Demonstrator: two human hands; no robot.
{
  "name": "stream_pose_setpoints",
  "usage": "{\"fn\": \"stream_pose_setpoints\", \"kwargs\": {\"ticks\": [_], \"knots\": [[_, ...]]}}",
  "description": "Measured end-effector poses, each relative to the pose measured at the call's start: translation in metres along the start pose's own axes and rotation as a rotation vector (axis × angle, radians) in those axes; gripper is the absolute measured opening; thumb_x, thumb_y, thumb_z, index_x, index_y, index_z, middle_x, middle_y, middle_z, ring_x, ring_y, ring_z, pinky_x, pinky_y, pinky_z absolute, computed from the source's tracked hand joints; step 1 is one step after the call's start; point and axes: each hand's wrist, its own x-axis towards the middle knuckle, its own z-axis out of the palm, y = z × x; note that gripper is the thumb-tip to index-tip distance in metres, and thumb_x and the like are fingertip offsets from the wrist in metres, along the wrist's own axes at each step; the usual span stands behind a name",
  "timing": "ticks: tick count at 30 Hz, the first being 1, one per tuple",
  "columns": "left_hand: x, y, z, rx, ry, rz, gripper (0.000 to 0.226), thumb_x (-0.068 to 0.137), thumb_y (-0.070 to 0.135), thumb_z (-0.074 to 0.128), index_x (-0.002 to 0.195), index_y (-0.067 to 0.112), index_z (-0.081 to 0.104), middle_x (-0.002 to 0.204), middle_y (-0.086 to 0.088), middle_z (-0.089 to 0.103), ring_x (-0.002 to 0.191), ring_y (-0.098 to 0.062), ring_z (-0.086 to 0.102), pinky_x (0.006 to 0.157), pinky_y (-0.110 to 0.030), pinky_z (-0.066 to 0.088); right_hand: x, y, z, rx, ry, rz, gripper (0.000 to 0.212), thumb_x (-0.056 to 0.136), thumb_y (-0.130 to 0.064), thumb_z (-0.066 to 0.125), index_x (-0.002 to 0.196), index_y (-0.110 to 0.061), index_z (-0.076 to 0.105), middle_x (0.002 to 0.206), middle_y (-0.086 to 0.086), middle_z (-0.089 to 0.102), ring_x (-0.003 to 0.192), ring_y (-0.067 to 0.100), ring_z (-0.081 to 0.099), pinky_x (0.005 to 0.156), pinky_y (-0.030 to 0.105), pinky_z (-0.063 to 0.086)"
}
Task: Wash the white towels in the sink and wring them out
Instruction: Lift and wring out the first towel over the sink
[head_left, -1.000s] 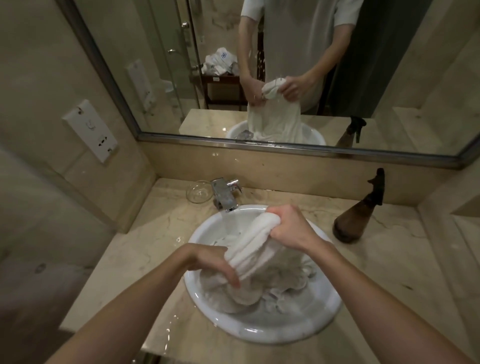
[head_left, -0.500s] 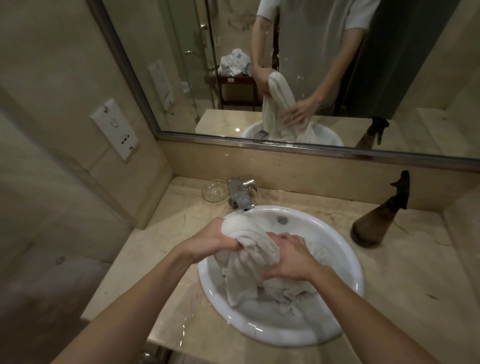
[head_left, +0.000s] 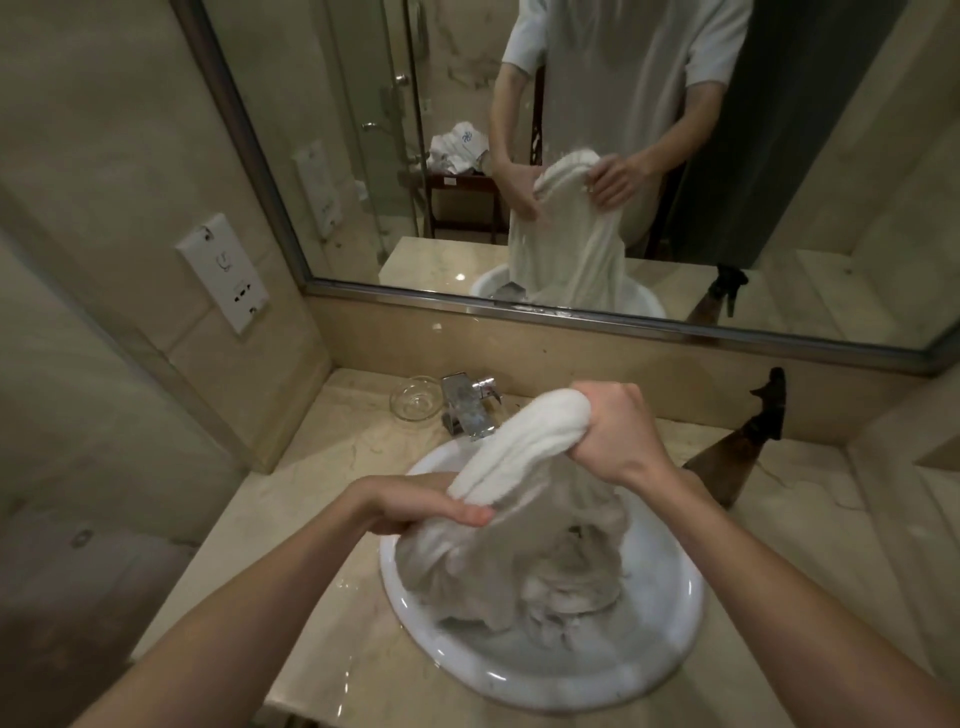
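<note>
Raised since before, right hand (head_left: 615, 431) grips towel (head_left: 524, 447); left hand (head_left: 415, 504) lower.

Dim, warm-yellow indoor light; source not in view. Brightest area: bunched upper part of white towel (head_left: 524, 441); its lower folds in the sink (head_left: 670, 639) read grey, in shadow. Small specular glints on sink rim, faucet (head_left: 470, 402) and wet patches of countertop (head_left: 322, 467). Lower left corner falls to near black. Strong wide-angle bowing: mirror frame (head_left: 571, 312) and wall lines curve toward the edges. Overall soft, slightly smeared; reflection in mirror hazy, fine detail lost
</note>
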Motion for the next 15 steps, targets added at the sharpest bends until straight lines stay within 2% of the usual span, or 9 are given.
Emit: {"fn": "stream_pose_setpoints", "kwargs": {"ticks": [3,6,9,10,12,14,15], "knots": [[0.006,0.025,0.008,-0.030,-0.050,0.019,0.090,0.050,0.052,0.095,0.125,0.020,0.056,0.121,0.000,0.069,0.114,-0.020,0.065,0.105,-0.041,0.048,0.010,-0.045,-0.016,0.019,0.047,-0.059,0.025,0.062,-0.039,0.061,0.051,-0.026,0.042,0.059,0.003,0.063,0.059,0.030,0.054,0.054,0.032,0.041],[0.002,0.040,0.007,-0.042,0.020,0.204,0.077,0.056,0.034,0.095,0.122,0.018,0.057,0.115,0.006,0.072,0.109,-0.015,0.066,0.095,-0.032,0.052,0.018,-0.076,-0.027,-0.013,0.036,-0.093,0.027,0.063,-0.034,0.060,0.050,-0.020,0.041,0.049,-0.003,0.050,0.051,0.022,0.045,0.050,0.029,0.034],[0.000,0.041,0.012,0.037,0.302,0.445,0.060,0.068,0.004,0.086,0.119,0.027,0.063,0.114,0.010,0.072,0.111,-0.010,0.066,0.091,-0.025,0.051,0.026,-0.092,-0.034,-0.042,0.039,-0.138,0.037,0.067,-0.033,0.067,0.050,-0.021,0.037,0.047,-0.007,0.044,0.050,0.020,0.042,0.048,0.028,0.028],[-0.001,0.039,0.013,0.011,0.459,0.533,0.056,0.066,0.005,0.086,0.112,0.032,0.069,0.111,0.012,0.073,0.107,-0.008,0.067,0.089,-0.025,0.052,0.028,-0.094,-0.036,-0.032,0.051,-0.140,0.038,0.066,-0.039,0.066,0.050,-0.022,0.036,0.048,-0.007,0.044,0.050,0.018,0.042,0.047,0.027,0.026],[-0.005,0.038,0.012,-0.101,0.756,0.673,0.044,0.055,0.021,0.088,0.096,0.034,0.076,0.098,0.015,0.076,0.094,-0.003,0.070,0.082,-0.025,0.053,0.031,-0.092,-0.037,-0.001,0.078,-0.126,0.040,0.062,-0.056,0.053,0.051,-0.022,0.036,0.049,-0.007,0.045,0.049,0.011,0.041,0.047,0.028,0.027],[-0.012,0.045,0.004,-0.194,0.927,0.742,0.045,0.049,0.025,0.083,0.093,0.025,0.074,0.087,0.015,0.076,0.084,-0.002,0.070,0.073,-0.022,0.054,0.031,-0.082,-0.027,0.030,0.068,-0.073,0.043,0.058,-0.064,0.049,0.052,-0.023,0.041,0.049,-0.009,0.046,0.050,0.015,0.046,0.048,0.031,0.034],[-0.017,0.052,0.001,-0.210,0.978,0.748,0.044,0.050,0.023,0.080,0.093,0.021,0.072,0.084,0.013,0.076,0.082,-0.005,0.070,0.069,-0.022,0.055,0.030,-0.074,-0.020,0.062,0.033,-0.042,0.044,0.058,-0.066,0.055,0.054,-0.023,0.047,0.052,-0.009,0.050,0.055,0.021,0.052,0.051,0.033,0.039]]}}
